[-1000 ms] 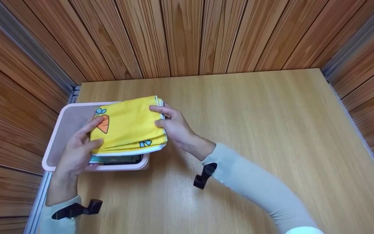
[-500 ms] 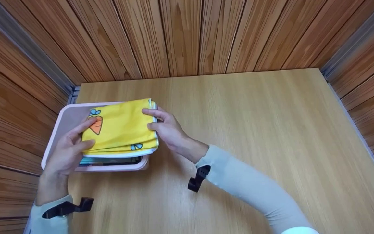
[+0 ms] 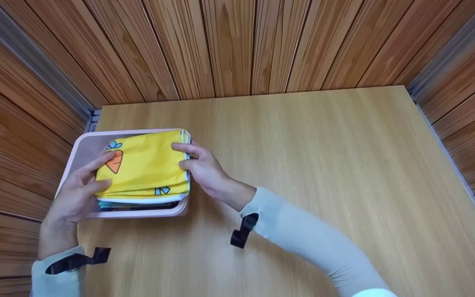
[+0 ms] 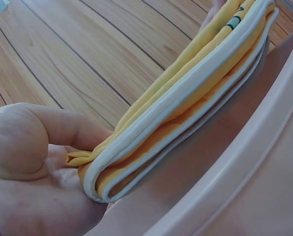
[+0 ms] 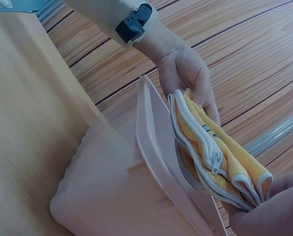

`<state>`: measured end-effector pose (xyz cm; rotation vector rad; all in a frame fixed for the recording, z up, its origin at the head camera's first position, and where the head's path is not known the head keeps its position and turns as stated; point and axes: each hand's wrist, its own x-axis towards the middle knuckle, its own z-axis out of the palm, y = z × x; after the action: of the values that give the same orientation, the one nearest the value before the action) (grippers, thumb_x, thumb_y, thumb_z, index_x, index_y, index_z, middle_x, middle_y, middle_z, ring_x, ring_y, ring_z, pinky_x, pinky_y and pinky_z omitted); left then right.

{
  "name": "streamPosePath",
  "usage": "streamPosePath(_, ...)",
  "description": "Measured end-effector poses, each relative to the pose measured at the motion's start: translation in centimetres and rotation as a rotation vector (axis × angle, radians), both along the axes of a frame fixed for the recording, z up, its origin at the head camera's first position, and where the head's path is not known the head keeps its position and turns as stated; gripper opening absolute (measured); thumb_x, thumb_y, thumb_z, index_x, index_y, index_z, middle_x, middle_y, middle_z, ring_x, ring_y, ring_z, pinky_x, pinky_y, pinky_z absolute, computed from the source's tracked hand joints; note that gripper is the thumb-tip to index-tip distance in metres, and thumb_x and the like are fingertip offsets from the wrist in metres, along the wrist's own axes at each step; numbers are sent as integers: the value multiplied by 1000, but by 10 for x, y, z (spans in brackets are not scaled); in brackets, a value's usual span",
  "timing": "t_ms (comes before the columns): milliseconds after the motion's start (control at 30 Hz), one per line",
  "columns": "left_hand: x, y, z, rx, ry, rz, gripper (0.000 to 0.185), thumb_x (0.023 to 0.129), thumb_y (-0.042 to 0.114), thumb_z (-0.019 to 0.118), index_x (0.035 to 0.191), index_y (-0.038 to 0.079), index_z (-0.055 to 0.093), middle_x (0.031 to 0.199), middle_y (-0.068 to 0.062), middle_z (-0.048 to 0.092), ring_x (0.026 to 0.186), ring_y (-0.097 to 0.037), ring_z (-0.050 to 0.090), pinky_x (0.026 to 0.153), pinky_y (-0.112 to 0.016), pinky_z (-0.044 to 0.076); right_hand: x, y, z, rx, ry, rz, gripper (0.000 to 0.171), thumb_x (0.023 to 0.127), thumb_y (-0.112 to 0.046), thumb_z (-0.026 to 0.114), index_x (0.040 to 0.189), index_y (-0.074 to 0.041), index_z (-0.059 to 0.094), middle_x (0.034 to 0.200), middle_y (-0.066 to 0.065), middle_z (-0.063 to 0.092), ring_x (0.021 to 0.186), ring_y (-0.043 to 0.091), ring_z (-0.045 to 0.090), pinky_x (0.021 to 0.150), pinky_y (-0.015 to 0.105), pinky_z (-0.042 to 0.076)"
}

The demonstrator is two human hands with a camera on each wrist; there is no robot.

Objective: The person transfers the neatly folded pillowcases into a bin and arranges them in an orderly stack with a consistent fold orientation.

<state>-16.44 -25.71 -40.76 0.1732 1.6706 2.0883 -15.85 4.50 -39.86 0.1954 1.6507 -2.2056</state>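
Observation:
Both hands hold a folded yellow zippered fabric cover (image 3: 146, 165) with a carrot print and white edging, over the pink bin. At its left edge my left hand (image 3: 76, 187) grips it, thumb and index finger on top, other fingers hidden beneath. My right hand (image 3: 206, 167) pinches the right edge, thumb and index finger above. Several folded layers show in the left wrist view, where the cover (image 4: 180, 105) is close over the bin rim. A metal zipper pull (image 5: 216, 163) hangs at its near side in the right wrist view.
The pink plastic bin (image 3: 138, 213) stands at the table's left side. Teal and dark items (image 3: 138, 204) lie inside it, mostly hidden under the cover. Wood-plank walls (image 3: 233, 45) enclose the wooden table (image 3: 311, 165) at the back and sides.
Both hands have moved left and slightly toward the body with the yellow cover, which now lies almost wholly over the bin instead of jutting past its right side.

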Motion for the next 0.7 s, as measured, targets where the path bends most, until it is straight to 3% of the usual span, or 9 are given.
streamPosePath(200, -2, -7, -5, -8, 50, -1, 59, 100, -13, 49, 155, 9, 44, 172, -7, -4, 129, -9, 52, 98, -22, 51, 1, -6, -3, -19, 13, 2, 48, 96, 11, 48, 135, -9, 66, 169, 1, 20, 147, 17, 35, 113, 32, 40)
streamPosePath(567, -8, -16, -4, 38, 9, -70, 60, 102, -11, 45, 158, 10, 38, 172, -2, -9, 122, -12, 61, 98, -26, 51, 0, -10, -4, -14, -33, 22, 45, 100, 5, 50, 135, -17, 67, 163, 1, 32, 136, 15, 50, 111, 33, 43)
streamPosePath(700, -11, -21, -3, 33, 8, -93, 60, 103, -9, 44, 159, 11, 36, 166, -2, 17, 119, -15, 64, 96, -27, 53, -1, -13, -4, -31, -20, 45, 45, 100, 4, 49, 138, -15, 65, 166, -1, 27, 142, 15, 43, 114, 32, 39)
